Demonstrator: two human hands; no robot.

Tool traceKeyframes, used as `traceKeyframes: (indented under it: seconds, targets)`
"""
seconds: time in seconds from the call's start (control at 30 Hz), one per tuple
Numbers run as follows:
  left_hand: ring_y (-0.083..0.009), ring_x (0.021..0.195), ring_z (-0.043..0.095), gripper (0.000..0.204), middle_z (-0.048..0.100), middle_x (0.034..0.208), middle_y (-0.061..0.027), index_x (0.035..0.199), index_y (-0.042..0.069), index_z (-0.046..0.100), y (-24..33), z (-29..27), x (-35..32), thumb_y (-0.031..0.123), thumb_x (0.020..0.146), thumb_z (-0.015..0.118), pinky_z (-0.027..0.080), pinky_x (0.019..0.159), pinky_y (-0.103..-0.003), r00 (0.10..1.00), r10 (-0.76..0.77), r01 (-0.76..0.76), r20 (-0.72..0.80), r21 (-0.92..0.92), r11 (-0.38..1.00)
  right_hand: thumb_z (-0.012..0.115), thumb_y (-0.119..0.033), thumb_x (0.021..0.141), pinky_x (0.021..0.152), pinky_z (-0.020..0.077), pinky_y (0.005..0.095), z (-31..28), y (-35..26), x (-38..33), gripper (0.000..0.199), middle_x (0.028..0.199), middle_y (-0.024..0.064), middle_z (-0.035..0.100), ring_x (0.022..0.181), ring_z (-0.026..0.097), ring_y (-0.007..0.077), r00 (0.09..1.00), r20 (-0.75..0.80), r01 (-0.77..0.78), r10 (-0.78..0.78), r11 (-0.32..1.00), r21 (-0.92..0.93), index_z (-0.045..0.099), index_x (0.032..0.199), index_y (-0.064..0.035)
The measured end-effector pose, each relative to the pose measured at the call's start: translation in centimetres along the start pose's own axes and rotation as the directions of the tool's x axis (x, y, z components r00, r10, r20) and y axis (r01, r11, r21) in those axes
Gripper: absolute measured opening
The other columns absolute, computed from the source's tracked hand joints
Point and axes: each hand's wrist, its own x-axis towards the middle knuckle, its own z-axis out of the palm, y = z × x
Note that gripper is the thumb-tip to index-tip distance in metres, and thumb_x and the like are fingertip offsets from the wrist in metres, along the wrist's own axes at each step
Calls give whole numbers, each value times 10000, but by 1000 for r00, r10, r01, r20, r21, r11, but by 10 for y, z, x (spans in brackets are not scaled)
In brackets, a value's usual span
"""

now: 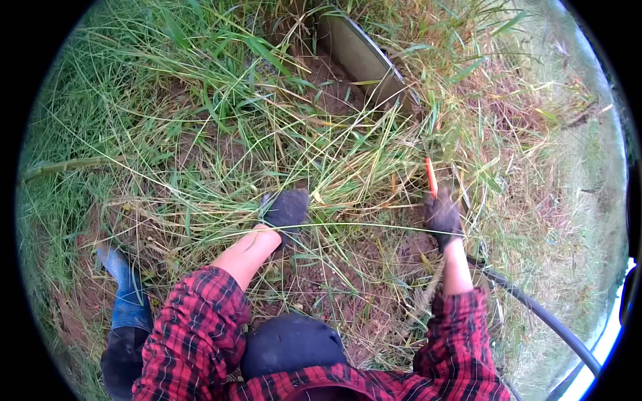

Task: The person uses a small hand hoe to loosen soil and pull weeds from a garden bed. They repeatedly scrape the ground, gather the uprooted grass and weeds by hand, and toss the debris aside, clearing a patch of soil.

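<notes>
My left hand, in a dark glove, is closed around a bunch of long grass. Green and straw-coloured stalks fan out from both sides of the fist. To the right, my right hand, also gloved and slightly blurred, is wrapped around a tool with an orange handle. The orange part points up and away from the fist; I cannot make out a blade. One long stem crosses in front of both wrists.
A greyish slab with a thin edge stands tilted in the grass at the far side. A black hose curves along the lower right. My blue boot is at the left, my dark knee at the near middle.
</notes>
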Motion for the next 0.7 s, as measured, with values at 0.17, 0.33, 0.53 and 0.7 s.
traceKeyframes:
  seconds: [0.17,0.33,0.53,0.7]
  targets:
    - [-279,682,650,140,652,742,-106,823,80,604,-14,4,23,153,799,487,507,578,-409,901,259,-285,-347,-25,958,446,-239,860,594,500,418,-34,4,129,551,821,211,642,705,643,325,918,383,300,-106,817,-492,301,1358,-54]
    - [-264,808,653,161,661,870,-112,864,106,610,-45,-81,33,170,828,467,503,647,-404,993,-95,106,-68,185,977,397,-412,929,637,476,450,32,-16,-94,450,831,264,555,718,570,369,975,30,-219,220,935,277,494,1000,21]
    - [-259,724,661,146,670,763,-99,786,110,660,-72,-28,2,153,774,521,511,603,-389,996,-57,37,62,279,960,519,-343,837,681,445,489,60,40,-422,364,829,206,607,787,583,427,439,377,-857,816,506,-98,447,1076,-78]
    - [-255,700,666,140,671,742,-92,786,127,683,-101,-3,-33,151,747,550,510,566,-386,981,-172,131,92,344,930,506,-267,907,494,419,323,24,15,-266,248,664,111,527,547,511,196,950,-104,-183,295,794,579,483,920,-20]
